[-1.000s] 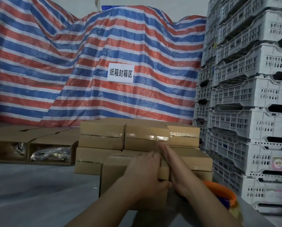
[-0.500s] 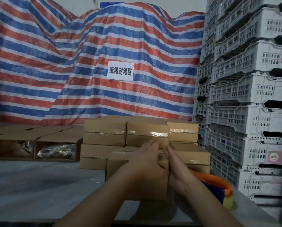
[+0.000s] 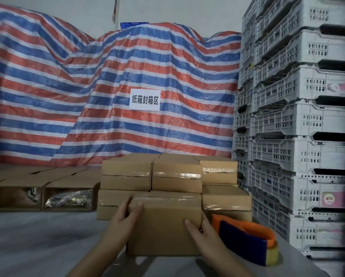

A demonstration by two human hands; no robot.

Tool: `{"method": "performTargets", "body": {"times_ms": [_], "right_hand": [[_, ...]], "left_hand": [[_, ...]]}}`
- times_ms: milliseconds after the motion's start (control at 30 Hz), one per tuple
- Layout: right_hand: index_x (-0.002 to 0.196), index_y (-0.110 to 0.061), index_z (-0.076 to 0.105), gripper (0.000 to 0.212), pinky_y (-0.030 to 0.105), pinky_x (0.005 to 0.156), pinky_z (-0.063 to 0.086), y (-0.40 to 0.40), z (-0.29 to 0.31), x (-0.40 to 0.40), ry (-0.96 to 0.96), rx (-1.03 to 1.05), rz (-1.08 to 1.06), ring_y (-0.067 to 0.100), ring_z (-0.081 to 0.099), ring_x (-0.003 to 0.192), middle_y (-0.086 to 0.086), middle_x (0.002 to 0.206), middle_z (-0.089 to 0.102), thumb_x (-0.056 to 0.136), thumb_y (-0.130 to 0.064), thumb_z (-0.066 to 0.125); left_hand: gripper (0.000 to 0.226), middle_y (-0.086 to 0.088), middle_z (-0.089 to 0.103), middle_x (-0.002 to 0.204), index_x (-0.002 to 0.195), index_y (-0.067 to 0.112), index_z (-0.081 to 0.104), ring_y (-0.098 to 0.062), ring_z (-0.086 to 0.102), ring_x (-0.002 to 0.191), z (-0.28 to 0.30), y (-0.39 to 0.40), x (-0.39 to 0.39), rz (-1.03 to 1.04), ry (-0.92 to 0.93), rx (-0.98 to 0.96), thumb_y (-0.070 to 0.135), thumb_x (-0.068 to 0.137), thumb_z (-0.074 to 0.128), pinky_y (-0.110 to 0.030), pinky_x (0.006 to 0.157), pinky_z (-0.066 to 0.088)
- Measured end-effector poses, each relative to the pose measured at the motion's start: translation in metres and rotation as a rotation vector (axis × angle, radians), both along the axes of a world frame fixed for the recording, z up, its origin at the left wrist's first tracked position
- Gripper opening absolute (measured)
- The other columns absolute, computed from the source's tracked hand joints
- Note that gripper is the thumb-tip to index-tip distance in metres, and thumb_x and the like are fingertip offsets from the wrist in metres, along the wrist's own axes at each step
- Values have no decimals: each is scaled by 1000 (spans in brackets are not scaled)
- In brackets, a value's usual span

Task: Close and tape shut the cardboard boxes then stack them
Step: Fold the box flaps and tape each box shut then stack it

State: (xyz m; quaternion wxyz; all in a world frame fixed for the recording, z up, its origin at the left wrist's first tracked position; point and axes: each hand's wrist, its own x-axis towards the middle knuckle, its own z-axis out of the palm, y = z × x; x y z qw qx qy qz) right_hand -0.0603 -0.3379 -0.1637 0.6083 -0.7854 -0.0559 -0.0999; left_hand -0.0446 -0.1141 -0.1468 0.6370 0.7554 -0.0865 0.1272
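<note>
A closed cardboard box [image 3: 163, 226] with clear tape over its top edge sits on the table right in front of me. My left hand [image 3: 124, 216] grips its upper left corner, thumb on the near face. My right hand [image 3: 202, 231] grips its right side, thumb on the near face and fingers hidden behind the edge. Behind it stands a stack of taped boxes [image 3: 176, 174], two layers high. An orange and blue tape dispenser [image 3: 245, 239] lies on the table just right of my right hand.
Two open boxes [image 3: 67, 193] with bagged contents lie at the left, more flat cardboard behind them. White plastic crates [image 3: 299, 124] rise in a tall stack along the right. A striped tarp [image 3: 87, 86] with a paper sign hangs behind. Grey table surface [image 3: 37, 240] spreads to the left.
Both hands moved from the middle of the box's top out to its two sides. The view tilted up and pulled back a little.
</note>
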Motion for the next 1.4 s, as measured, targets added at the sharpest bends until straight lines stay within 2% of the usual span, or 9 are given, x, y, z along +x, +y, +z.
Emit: {"method": "performTargets", "body": {"times_ms": [133, 333, 567, 700, 767, 967, 1133, 1300, 1400], "right_hand": [[156, -34, 26, 66, 22, 94, 44, 5, -7, 1, 4, -81, -24, 3, 51, 112, -17, 121, 53, 99, -39, 59], [154, -37, 25, 67, 37, 108, 43, 2, 1, -7, 54, -7, -25, 15, 48, 125, -8, 135, 51, 98, -40, 61], [144, -41, 45, 91, 20, 82, 56, -46, 40, -24, -252, 246, -38, 3, 68, 106, -19, 116, 72, 63, -54, 84], [137, -49, 48, 84, 38, 97, 53, -92, 72, -22, -347, 286, -176, 9, 65, 114, -18, 124, 68, 62, -68, 82], [137, -44, 52, 80, 42, 91, 54, -119, 83, -14, -300, 313, -223, 14, 65, 113, -14, 126, 67, 66, -63, 82], [118, -29, 64, 46, 41, 70, 54, -192, 106, 26, -12, 385, -267, 28, 64, 100, 4, 112, 71, 81, -53, 74], [112, -28, 62, 43, 42, 71, 50, -215, 104, 63, 153, 308, -269, 33, 59, 102, 12, 112, 65, 81, -56, 72], [109, -19, 68, 43, 45, 75, 56, -220, 99, 96, 94, 410, -238, 36, 68, 95, 19, 103, 73, 90, -57, 62], [107, -16, 73, 43, 38, 64, 58, -221, 93, 110, -11, 475, -149, 26, 75, 79, 13, 91, 78, 97, -52, 52]], "left_hand": [[52, 5, 57, 129, 139, 33, 47, -9, 51, 103, -16, -2, -6, -19, 50, -61, 53, 92, 48, -26, 88, 38], [43, -4, 62, 122, 136, 23, 53, -21, 56, 112, -16, -11, -10, 62, -2, -30, 43, 99, 47, -35, 93, 42], [29, 16, 56, 94, 88, 38, 54, -4, 51, 85, 55, -68, -12, 91, -108, -264, 66, 84, 51, -25, 61, 38], [24, 12, 60, 95, 89, 34, 54, -8, 58, 86, 90, -121, 1, -2, -160, -284, 58, 90, 54, -26, 60, 42], [21, 10, 64, 96, 94, 31, 58, -9, 62, 86, 101, -143, 7, -103, -125, -282, 52, 92, 57, -24, 61, 44], [81, 22, 55, 128, 142, 44, 35, 2, 54, 117, 94, -185, 40, -397, -420, 218, 42, 75, 81, -30, 96, 49], [106, 1, 23, 160, 156, 23, 14, -20, 16, 147, 93, -196, 85, 128, -616, 1007, 72, 75, 63, -47, 122, 16], [109, -4, 3, 165, 157, 14, 7, -23, -6, 151, 91, -203, 119, 200, -619, 1145, 82, 80, 42, -43, 121, -6], [95, -8, 7, 165, 153, 16, 29, -26, -4, 151, 95, -205, 135, 263, -601, 1209, 81, 84, 35, -46, 121, -5]]}}
